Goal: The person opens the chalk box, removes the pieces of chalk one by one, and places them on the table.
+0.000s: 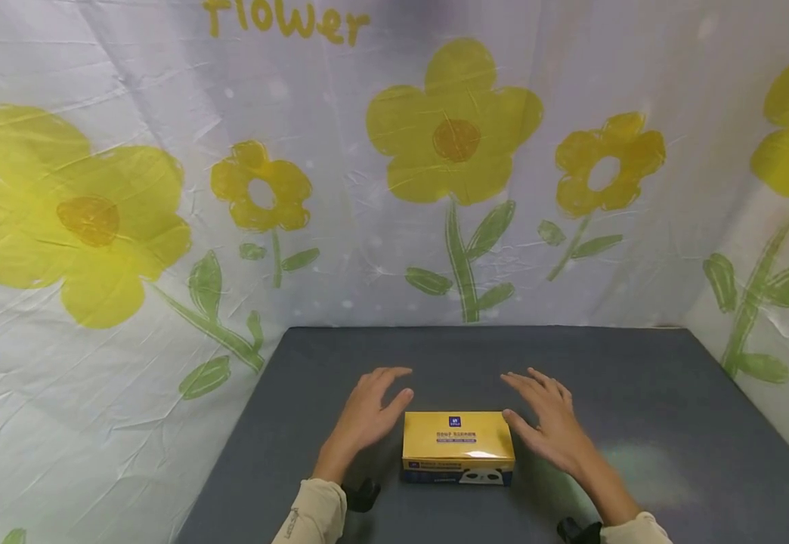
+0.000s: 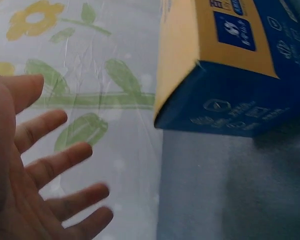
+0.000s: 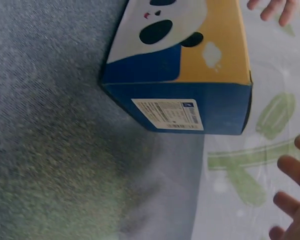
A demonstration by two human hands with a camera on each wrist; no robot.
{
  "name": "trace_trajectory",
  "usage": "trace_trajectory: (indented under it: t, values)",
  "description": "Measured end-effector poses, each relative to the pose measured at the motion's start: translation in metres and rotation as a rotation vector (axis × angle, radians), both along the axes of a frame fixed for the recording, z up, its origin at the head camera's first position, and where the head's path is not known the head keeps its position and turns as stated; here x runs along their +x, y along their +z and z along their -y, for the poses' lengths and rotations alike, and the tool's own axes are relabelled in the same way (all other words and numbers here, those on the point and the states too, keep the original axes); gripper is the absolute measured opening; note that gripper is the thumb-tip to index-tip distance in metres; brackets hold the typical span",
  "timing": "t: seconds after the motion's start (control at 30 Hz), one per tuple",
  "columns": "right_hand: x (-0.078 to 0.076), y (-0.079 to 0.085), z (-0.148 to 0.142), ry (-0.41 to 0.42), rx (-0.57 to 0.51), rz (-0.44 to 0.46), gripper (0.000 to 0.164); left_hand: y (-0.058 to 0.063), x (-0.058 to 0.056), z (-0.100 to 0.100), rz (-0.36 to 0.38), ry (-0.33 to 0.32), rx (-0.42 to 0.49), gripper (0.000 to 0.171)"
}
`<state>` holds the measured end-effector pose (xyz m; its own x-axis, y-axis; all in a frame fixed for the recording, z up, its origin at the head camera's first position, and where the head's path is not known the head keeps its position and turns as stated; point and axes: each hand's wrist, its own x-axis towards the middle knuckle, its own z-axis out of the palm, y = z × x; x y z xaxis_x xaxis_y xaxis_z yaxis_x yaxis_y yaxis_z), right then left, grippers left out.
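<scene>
A yellow and blue cardboard box (image 1: pixel 459 437) with a panda face on its front sits on the dark grey table, between the two hands. My left hand (image 1: pixel 366 412) hovers at the box's left side, fingers spread and holding nothing. In the left wrist view, the fingers of that left hand (image 2: pixel 55 170) stand apart from the box (image 2: pixel 235 95). On the other side, my right hand (image 1: pixel 551 419) is held with its thumb close to the box's top right corner. A white label shows on the blue end of the box (image 3: pixel 220 107) in the right wrist view.
The dark grey table (image 1: pixel 326 355) reaches back to a white cloth backdrop (image 1: pixel 354 264) printed with yellow flowers. More of this cloth hangs along the left and right sides. A dark wrist strap mount (image 1: pixel 362 496) sits below the left hand.
</scene>
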<state>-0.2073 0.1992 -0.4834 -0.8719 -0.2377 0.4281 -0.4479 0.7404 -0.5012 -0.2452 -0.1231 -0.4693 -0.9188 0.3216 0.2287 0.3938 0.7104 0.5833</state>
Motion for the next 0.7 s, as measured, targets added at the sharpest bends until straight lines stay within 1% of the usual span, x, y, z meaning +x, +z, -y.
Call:
trace_trajectory:
  t: [0.2, 0.37, 0.53, 0.7]
  values:
    - [0.003, -0.008, 0.005, 0.043, 0.025, 0.018, 0.057, -0.015, 0.004, 0.009, 0.148, -0.055, 0.020, 0.056]
    - [0.003, -0.016, 0.008, 0.067, 0.039, 0.006, 0.060, -0.029, 0.008, 0.012, 0.244, -0.086, 0.075, 0.063]
    - [0.004, -0.019, 0.012, 0.101, 0.036, -0.019, 0.055, -0.042, 0.013, 0.011, 0.299, -0.118, 0.119, 0.078]
    - [0.006, -0.020, 0.015, 0.114, 0.043, -0.013, 0.053, -0.053, 0.017, 0.010, 0.331, -0.141, 0.168, 0.088]
